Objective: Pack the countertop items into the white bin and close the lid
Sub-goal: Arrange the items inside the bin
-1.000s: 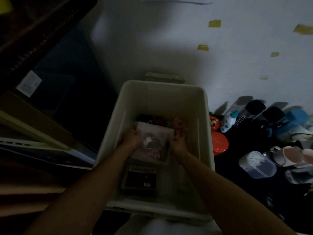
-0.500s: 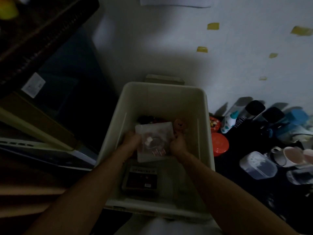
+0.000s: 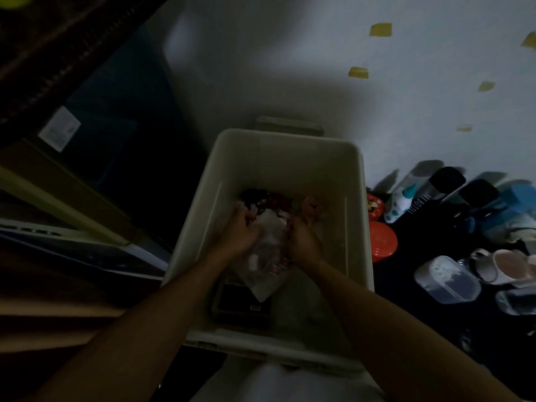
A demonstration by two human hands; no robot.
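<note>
The white bin [image 3: 290,158] stands open below me, lid off. To its right, a dark surface [image 3: 406,285] carries bottles [image 3: 401,204], a clear container [image 3: 446,280] and an orange lid [image 3: 383,242], not yet packed. Inside the bin, above a dark box [image 3: 243,303], I hold a clear pouch [image 3: 266,256] tilted: left hand [image 3: 240,236] clasps one edge, right hand [image 3: 303,242] the other. I judge it light, limp and slippery, best held by its edges.
</note>
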